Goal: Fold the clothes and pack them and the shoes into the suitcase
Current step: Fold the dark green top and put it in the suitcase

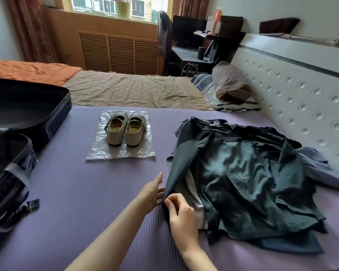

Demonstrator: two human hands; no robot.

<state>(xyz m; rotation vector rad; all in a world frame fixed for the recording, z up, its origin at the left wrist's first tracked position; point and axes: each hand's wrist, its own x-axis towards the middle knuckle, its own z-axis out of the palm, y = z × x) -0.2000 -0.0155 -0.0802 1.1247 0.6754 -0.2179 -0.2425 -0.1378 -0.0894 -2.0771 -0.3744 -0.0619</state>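
A purple ribbed mat [82,196] lies spread. On it rest a dark open suitcase [27,106], clear plastic sheet [98,151] and crumpled dark clothes [243,182].

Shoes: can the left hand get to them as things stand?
Probably yes. Only bare purple mat lies between the left hand and the shoes on their plastic sheet; nothing stands in the path. It touches the edge of the dark garment now.
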